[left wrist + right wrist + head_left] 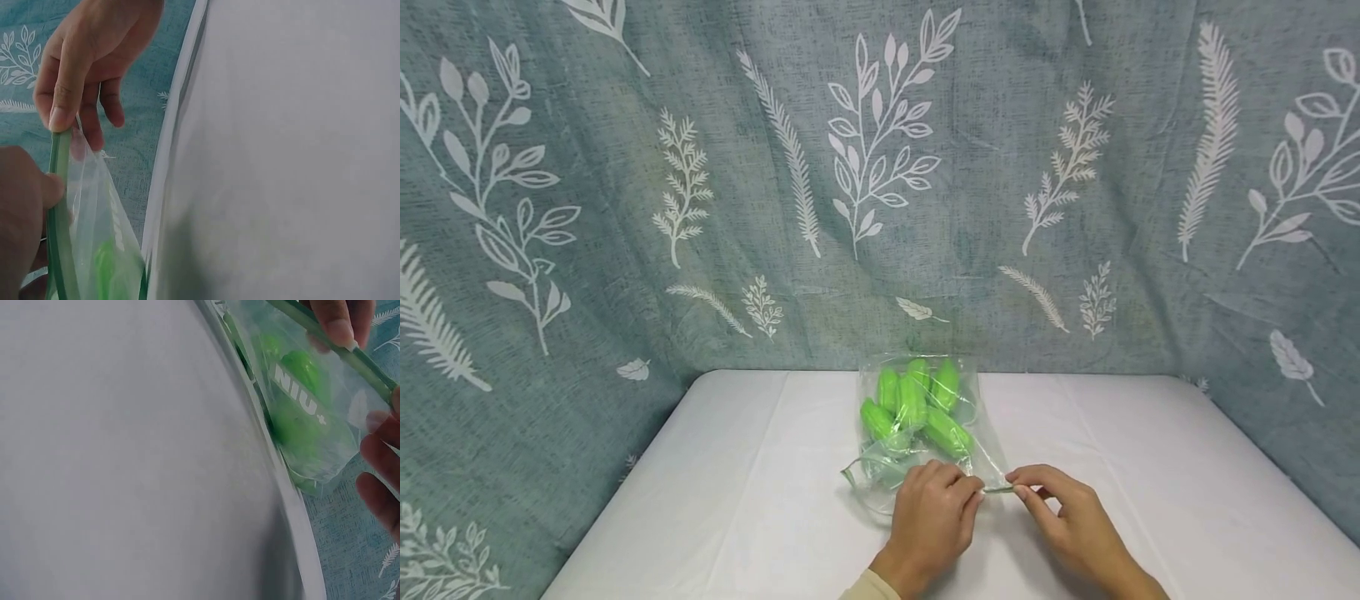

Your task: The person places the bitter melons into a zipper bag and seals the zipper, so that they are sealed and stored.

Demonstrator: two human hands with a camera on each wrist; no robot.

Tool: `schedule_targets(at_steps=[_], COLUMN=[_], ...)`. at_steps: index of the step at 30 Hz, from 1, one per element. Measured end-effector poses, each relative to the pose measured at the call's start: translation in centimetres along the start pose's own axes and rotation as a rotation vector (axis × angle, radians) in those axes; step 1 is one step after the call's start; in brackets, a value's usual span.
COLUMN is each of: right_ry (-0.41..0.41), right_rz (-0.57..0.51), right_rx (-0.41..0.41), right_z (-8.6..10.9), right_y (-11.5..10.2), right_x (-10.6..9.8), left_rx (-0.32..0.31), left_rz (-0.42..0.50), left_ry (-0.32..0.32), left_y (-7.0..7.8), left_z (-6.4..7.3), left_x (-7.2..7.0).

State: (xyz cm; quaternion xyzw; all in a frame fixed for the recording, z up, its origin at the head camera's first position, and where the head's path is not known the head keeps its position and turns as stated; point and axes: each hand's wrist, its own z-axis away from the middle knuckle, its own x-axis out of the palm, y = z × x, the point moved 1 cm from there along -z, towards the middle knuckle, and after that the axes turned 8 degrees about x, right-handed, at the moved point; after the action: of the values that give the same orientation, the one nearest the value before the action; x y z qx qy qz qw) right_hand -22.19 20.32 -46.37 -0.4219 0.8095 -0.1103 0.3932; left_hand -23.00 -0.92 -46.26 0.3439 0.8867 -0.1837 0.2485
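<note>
A clear zip bag (992, 450) with a green zip strip (60, 219) lies on the table, its mouth toward me. Inside it are several bright green, ridged, oblong pieces (912, 402) that look like vegetables. White lettering (300, 394) shows on the bag's side in the right wrist view. My left hand (931, 517) pinches the strip partway along. At the strip's right end, my right hand (1071, 517) pinches the corner between thumb and forefinger, its other fingers loosely bent. To the left of my left hand, the strip's other end curves loose and the mouth gapes there.
A white cloth covers the table (760, 483). Behind it and at both sides hangs a blue-green curtain (970, 208) printed with white leaves. The bag's far end lies near the table's back edge.
</note>
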Motion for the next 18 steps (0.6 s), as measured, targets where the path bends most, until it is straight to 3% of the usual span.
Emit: schedule_targets(at_steps=[7,13,18], right_ry=[0.003,-0.023,0.009], right_rz=[0.024,-0.026,-0.054], right_rx=[0.038,-0.038,-0.108], right_z=[0.1,-0.1,-0.1], right_y=[0.1,-0.8,-1.4], right_x=[-0.1,0.5,1.2], left_rx=[0.002,0.030,0.060], left_rz=[-0.029,-0.018,-0.013], left_ry=[-0.008,-0.024,-0.020], left_y=[-0.6,-0.3,-0.2], left_z=[0.1,0.1,0.1], left_x=[-0.4,-0.4,-0.3])
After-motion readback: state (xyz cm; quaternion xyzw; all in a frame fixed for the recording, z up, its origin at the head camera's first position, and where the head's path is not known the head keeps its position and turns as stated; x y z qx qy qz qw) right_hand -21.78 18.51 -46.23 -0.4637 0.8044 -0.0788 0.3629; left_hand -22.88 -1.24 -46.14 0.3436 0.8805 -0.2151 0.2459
